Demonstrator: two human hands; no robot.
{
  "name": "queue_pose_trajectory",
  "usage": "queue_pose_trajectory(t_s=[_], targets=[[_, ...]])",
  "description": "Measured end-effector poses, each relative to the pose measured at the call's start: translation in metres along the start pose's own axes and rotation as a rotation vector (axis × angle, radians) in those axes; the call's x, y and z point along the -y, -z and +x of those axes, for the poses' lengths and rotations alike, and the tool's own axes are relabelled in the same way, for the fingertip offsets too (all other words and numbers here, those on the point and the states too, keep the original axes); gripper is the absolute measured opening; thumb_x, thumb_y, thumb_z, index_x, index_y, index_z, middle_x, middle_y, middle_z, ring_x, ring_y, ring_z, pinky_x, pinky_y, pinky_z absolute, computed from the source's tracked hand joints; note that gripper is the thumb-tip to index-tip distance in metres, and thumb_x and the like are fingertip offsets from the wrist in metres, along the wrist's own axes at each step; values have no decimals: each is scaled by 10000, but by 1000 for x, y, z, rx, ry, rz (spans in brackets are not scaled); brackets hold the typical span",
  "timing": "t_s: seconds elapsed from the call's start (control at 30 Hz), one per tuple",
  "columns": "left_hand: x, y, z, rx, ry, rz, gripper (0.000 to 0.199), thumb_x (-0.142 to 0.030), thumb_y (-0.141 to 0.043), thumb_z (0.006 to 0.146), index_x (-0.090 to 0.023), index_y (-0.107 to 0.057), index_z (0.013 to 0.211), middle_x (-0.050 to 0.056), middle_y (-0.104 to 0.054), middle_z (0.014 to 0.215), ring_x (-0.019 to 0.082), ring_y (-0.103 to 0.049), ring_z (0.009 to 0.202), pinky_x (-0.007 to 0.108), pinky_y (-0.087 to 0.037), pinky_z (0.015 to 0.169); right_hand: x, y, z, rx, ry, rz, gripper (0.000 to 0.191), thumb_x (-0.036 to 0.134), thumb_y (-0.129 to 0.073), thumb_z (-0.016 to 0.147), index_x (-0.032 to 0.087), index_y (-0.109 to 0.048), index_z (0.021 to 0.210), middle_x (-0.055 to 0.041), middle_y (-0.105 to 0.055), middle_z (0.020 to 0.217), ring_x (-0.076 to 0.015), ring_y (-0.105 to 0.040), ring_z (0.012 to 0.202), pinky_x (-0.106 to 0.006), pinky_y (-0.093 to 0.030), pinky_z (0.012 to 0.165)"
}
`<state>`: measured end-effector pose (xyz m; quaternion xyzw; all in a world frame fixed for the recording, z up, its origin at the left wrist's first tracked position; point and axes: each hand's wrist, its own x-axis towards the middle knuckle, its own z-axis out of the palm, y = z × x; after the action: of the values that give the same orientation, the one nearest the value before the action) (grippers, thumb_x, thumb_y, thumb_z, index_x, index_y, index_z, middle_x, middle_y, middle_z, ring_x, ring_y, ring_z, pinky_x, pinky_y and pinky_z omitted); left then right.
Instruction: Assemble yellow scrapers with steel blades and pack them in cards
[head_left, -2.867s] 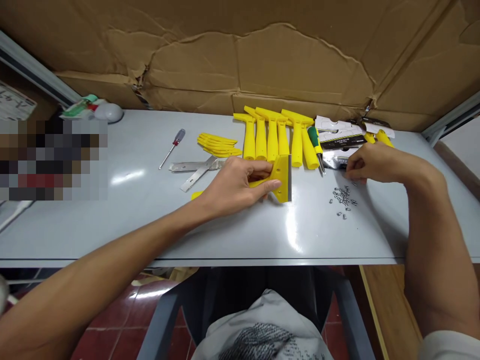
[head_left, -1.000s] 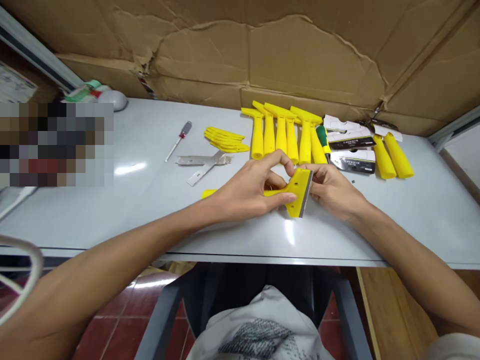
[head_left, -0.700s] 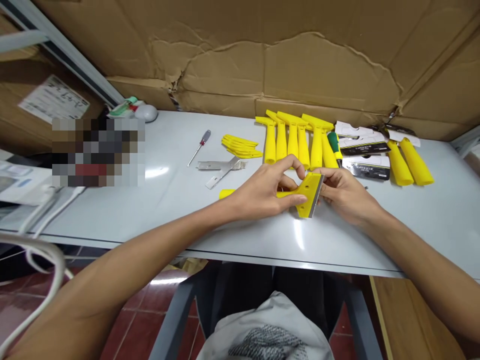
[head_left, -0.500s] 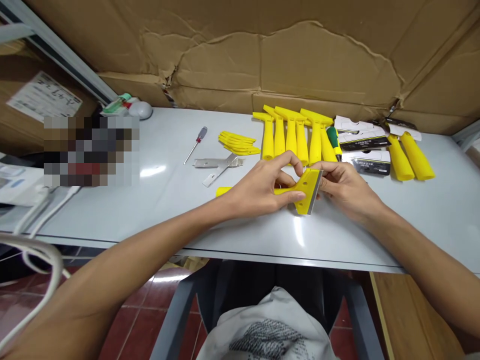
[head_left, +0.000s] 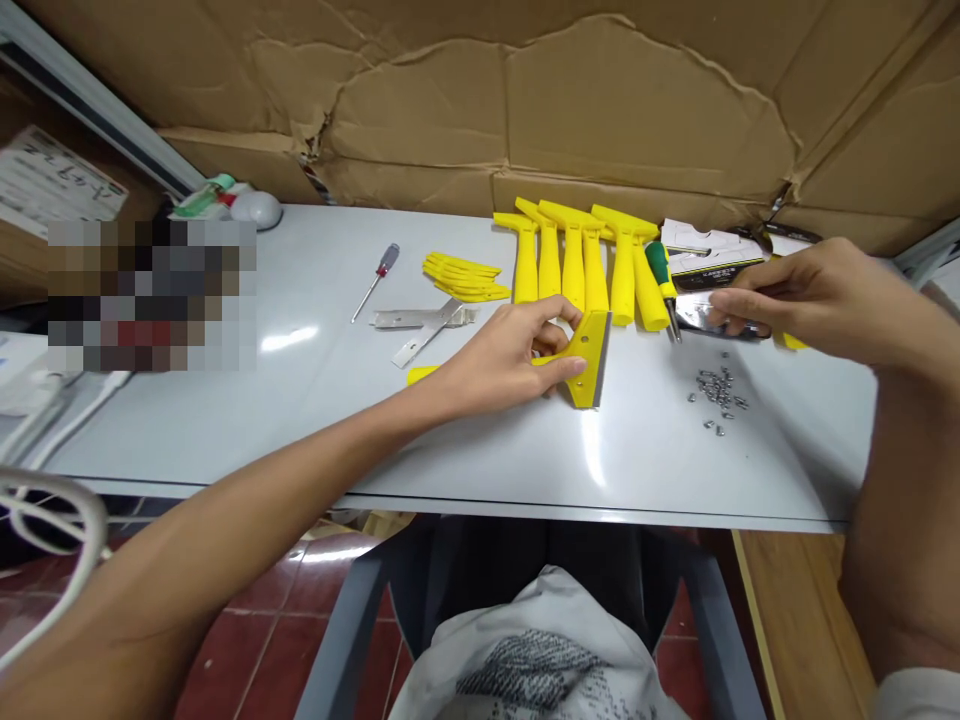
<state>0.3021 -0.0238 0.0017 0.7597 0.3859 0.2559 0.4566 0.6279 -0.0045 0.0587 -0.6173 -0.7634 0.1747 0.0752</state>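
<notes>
My left hand [head_left: 517,355] is closed around a yellow scraper [head_left: 592,350], its thumb pressed on the head beside two screw holes. A steel blade [head_left: 602,360] runs along the scraper's right edge, and the handle end shows left of my wrist. Over at the right, my right hand [head_left: 795,300] hovers above black-and-white boxes [head_left: 709,255], fingers loosely bent and apart, with nothing visible between them. Left of its fingertips lies a green-and-yellow screwdriver [head_left: 660,270], tip toward me. Below it is a scatter of small screws [head_left: 718,390].
Several yellow scraper handles [head_left: 529,262] stand in a row against the cardboard [head_left: 420,125]. To their left lie stacked yellow plates [head_left: 461,275], loose metal blades [head_left: 424,325] and a thin screwdriver [head_left: 379,280]. White cables [head_left: 67,430] hang at the left table edge.
My right hand has left the scraper blade and moved right and up to the boxes, uncovering the screws. My left hand keeps holding the scraper. The view has shifted slightly.
</notes>
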Motion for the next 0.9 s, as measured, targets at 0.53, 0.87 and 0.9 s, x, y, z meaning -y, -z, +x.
queue_pose_trajectory(t_s=[0.53,0.87,0.9], targets=[[-6,0,3,-81,207,-350,314,-149,-836,807,-155,-609,1024,94,-776,1030,199,-797,707,239,-602,525,-6,-6,2,-47,131,1,88,287,-782,929,217,-834,940,-53,-806,875,-146,-672,747,-324,-479,698],[-13,-11,-3,-46,216,-397,205,-120,-751,871,-151,-612,1018,42,-748,890,181,-785,659,233,-604,544,66,-85,-2,-406,767,334,43,221,-769,969,205,-804,947,-50,-725,923,-138,-643,747,-281,-519,579],[-13,-11,-3,-44,214,-395,206,-121,-749,871,-151,-611,1020,39,-744,883,180,-785,657,235,-607,550,66,-88,-1,-441,763,334,32,215,-780,958,204,-806,943,-52,-682,928,-130,-604,731,-277,-502,562]])
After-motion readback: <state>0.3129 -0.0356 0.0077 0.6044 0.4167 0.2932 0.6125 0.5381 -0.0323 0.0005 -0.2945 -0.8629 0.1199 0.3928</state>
